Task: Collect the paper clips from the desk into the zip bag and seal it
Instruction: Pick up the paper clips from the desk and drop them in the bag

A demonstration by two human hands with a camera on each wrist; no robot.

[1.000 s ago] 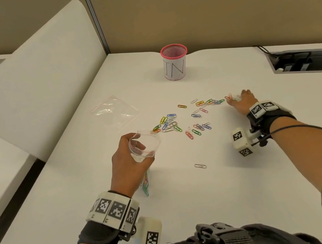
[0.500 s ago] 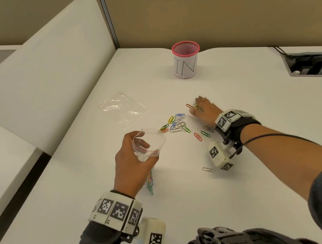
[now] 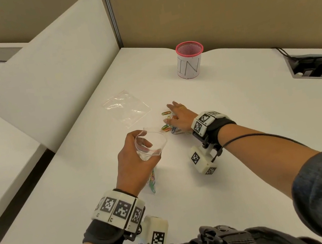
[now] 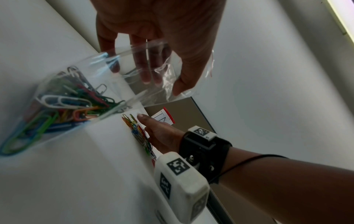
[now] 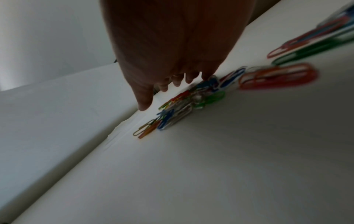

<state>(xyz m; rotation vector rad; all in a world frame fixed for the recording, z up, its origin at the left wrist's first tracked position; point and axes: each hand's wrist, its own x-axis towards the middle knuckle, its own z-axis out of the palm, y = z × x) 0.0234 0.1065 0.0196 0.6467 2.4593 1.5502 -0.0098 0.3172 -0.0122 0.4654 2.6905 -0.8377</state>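
Observation:
My left hand (image 3: pixel 134 158) grips a clear zip bag (image 3: pixel 152 145) by its mouth and holds it open, fingers curled round the rim. Several coloured paper clips (image 4: pixel 63 106) lie bunched in the bag's bottom. My right hand (image 3: pixel 178 116) lies flat on the white desk (image 3: pixel 243 129) with fingers straight, pressed against a heap of loose coloured clips (image 3: pixel 170 127) just right of the bag's mouth. In the right wrist view the clip heap (image 5: pixel 182 106) sits under the fingertips (image 5: pixel 142 104), blurred. In the left wrist view the right hand (image 4: pixel 159 133) edges the clip heap (image 4: pixel 138 133).
A second, flat clear zip bag (image 3: pixel 126 107) lies behind the clips. A pink-rimmed mesh cup (image 3: pixel 190 59) marked "IN" stands at the back. A cable port (image 3: pixel 320 66) is recessed at the far right. A white curved divider (image 3: pixel 49 66) borders the left.
My right hand has swept leftward across the desk, pushing the scattered clips into a heap near the bag's mouth. My left hand keeps holding the bag open in about the same place.

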